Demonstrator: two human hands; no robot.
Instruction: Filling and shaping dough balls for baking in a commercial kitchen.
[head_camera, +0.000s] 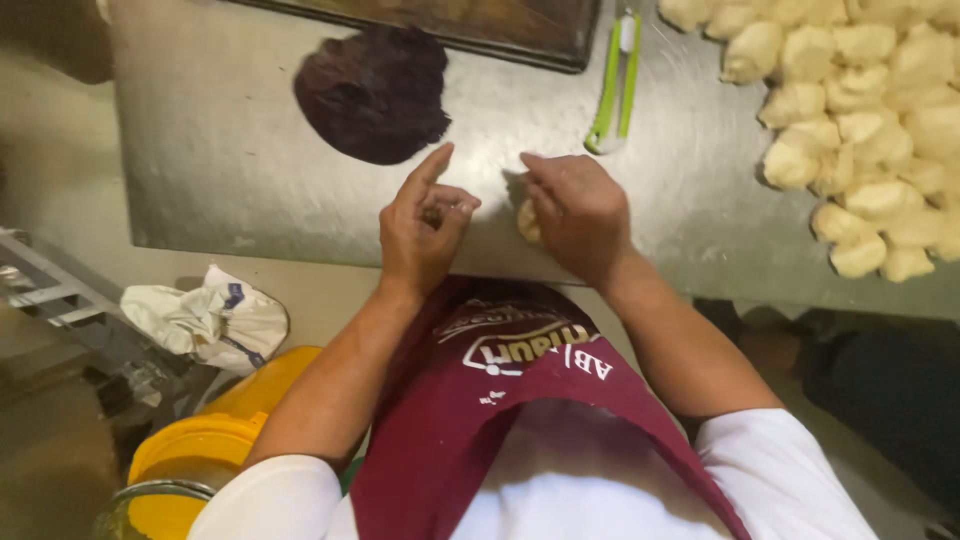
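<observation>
A scuffed stainless-steel worktable (250, 190) is filling the upper view, its surface reflecting soft overhead light. Beneath its near edge, a dull beige floor (60, 170) is showing on the left. A grey metal rack (60, 300) is slanting across the floor, with a yellow plastic bucket (215, 440) standing nearby.

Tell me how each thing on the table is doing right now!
dough piece: pale, cupped under right hand
left hand: fingers curled, holding nothing visible
dark paste: one lump, untouched
dough pile: many pieces, heaped
green tool: lying flat
</observation>
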